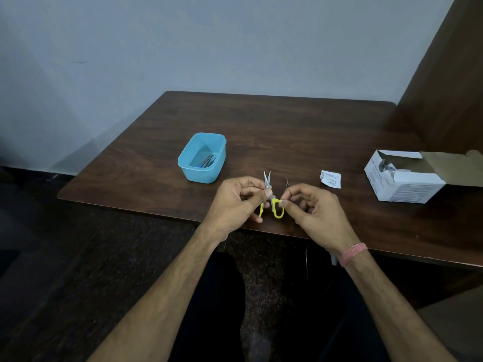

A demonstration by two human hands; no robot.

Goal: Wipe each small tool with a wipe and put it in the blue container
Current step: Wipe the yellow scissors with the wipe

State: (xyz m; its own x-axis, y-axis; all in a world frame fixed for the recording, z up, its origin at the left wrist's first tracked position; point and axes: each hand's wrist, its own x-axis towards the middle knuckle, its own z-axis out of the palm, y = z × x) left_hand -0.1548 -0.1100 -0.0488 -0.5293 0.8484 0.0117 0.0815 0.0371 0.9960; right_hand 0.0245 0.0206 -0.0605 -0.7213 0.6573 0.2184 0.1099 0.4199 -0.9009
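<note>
Over the table edge, your yellow-handled scissors [270, 198] point away, left hand [235, 205] pinching the blades, right hand [313, 209] pinching a loop.

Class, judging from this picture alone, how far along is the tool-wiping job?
Done: a few tools lie in the blue container. In hand: both hands, left hand and right hand, hold the yellow-handled scissors. Left: putting them in; no other loose tools are clearly visible.
</note>
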